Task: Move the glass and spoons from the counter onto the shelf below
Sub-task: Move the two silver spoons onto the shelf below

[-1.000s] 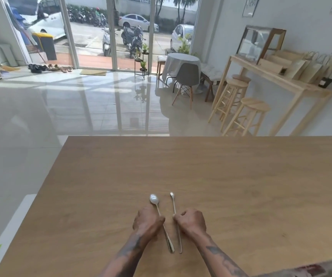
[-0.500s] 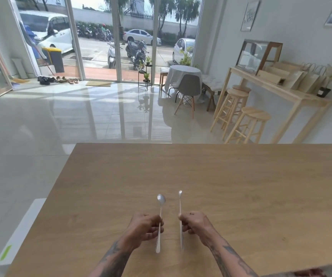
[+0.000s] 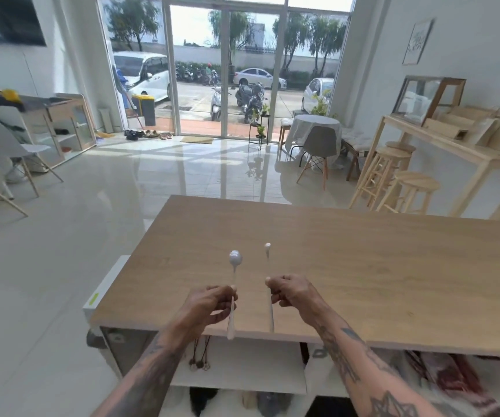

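You've got a spoon in each hand, both lifted clear above the near edge of the bench (image 3: 363, 266). Left hand (image 3: 209, 308) is pinched round the round-bowled spoon (image 3: 233, 296) at mid-handle; right hand (image 3: 292, 291) is closed on the slimmer spoon (image 3: 269, 284) the same way. They look light, stiff and slick, so grip near the middle. The shelf (image 3: 242, 374) sits below the bench edge. No glass in view.
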